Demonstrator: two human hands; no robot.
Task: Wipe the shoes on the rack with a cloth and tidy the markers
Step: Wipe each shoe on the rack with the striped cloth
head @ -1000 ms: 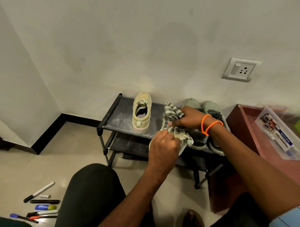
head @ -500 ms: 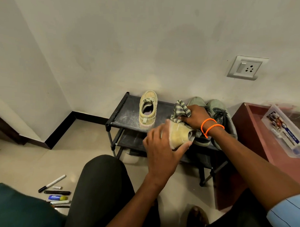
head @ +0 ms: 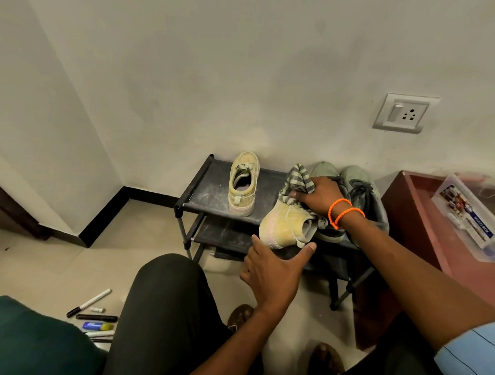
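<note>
My left hand (head: 274,272) holds a yellow canvas shoe (head: 287,226) from below, thumb and forefinger on either side of its sole, just in front of the black shoe rack (head: 197,185). The shoe lies tilted on its side. My right hand (head: 320,194) grips a grey striped cloth (head: 298,179) and presses it onto the shoe's upper. The matching yellow shoe (head: 242,184) stands on the rack's top shelf. A grey-green pair (head: 362,191) sits at the right of the shelf, partly behind my right wrist. Several markers (head: 96,318) lie on the floor at lower left.
A red-brown cabinet (head: 416,221) stands right of the rack with a clear plastic box (head: 464,220) on it. A wall socket (head: 406,113) is above. My knee (head: 166,310) fills the lower middle, and a dark green cushion (head: 25,339) is beside the markers.
My left hand has slid from the top of the yellow shoe to beneath it, and the shoe has turned on its side. My right hand keeps the cloth on it.
</note>
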